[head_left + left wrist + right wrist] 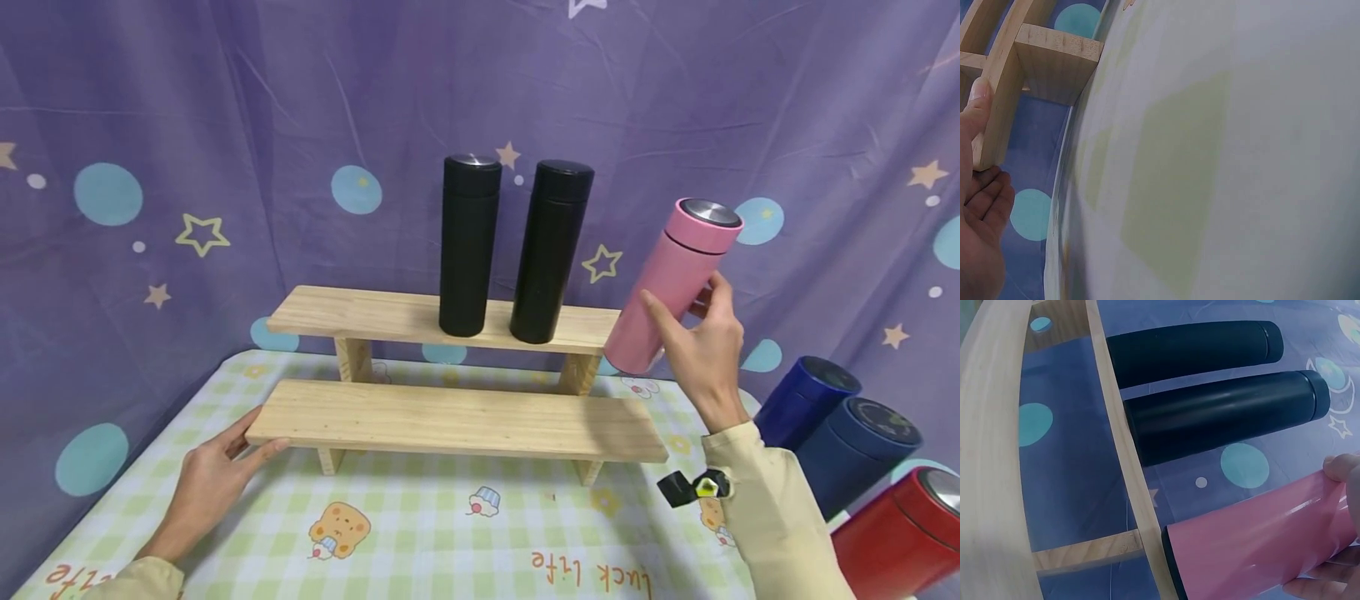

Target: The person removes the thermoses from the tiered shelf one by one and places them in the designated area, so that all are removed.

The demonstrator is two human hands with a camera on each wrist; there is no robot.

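Observation:
My right hand [708,354] grips a pink thermos bottle [667,283] with a silver-topped lid, thumb on one side and fingers round the other. The bottle leans to the right in the head view, its base right at the right end of the upper board of a two-tier wooden display stand [457,417]. In the right wrist view the pink thermos [1254,544] overlaps the upper board's edge. My left hand [213,475] holds the left end of the lower board, thumb on top; in the left wrist view its fingers [991,200] curl by the board's end.
Two black thermos bottles [470,250] [552,250] stand side by side on the upper board, left of the pink one. At the right are a blue thermos [798,400], a dark blue one [847,458] and a red one [896,533]. A checked cloth [420,517] covers the table; a purple curtain [300,100] hangs behind.

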